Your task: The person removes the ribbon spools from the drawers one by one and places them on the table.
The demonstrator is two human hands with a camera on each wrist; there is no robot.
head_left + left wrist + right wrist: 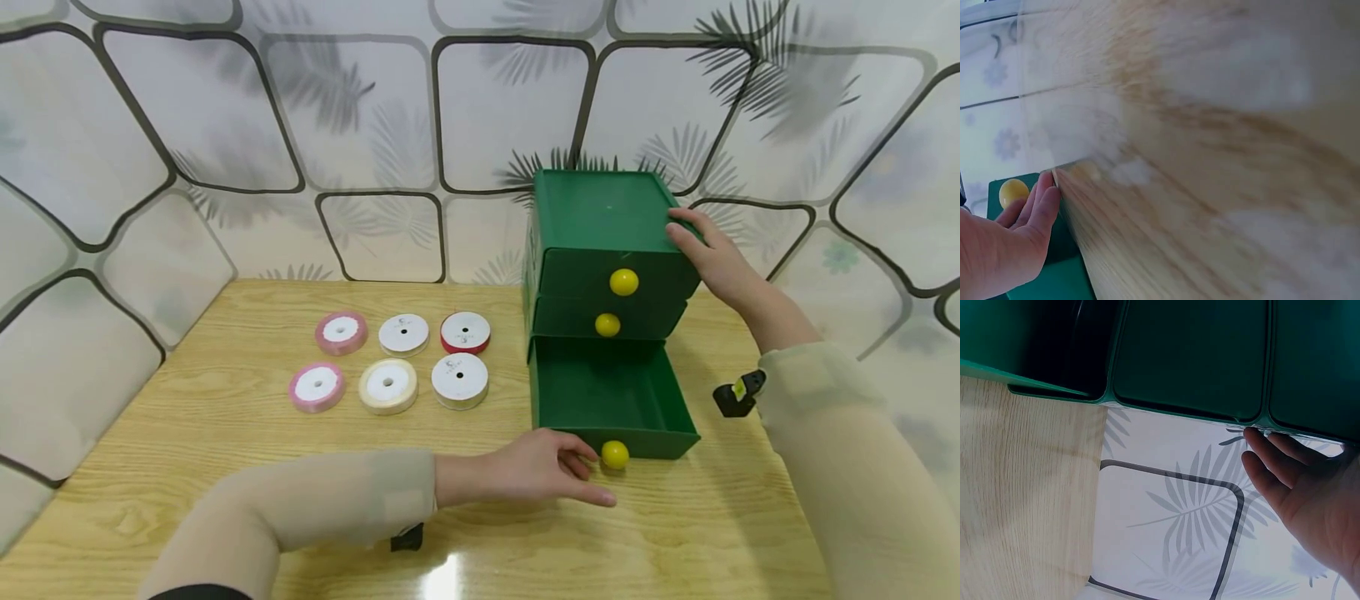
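A green three-drawer cabinet (592,212) with round yellow knobs stands against the back right, its bottom drawer (600,396) pulled out and bare inside. My left hand (532,468) hovers by the front of that drawer, fingers loosely bent right beside its yellow knob (615,455) and not closed round it. In the left wrist view the knob (1014,194) appears just past the fingers. My right hand (716,258) rests on the cabinet's upper right edge with fairly straight fingers. The right wrist view has its fingertips at the side of the green cabinet (1191,362).
Several ribbon spools lie in two rows left of the cabinet: pink (341,332), pink (317,387), white (403,335), cream (387,386), red-edged (465,332) and white (460,381). A patterned cloth (510,117) hangs behind the wooden table (247,400).
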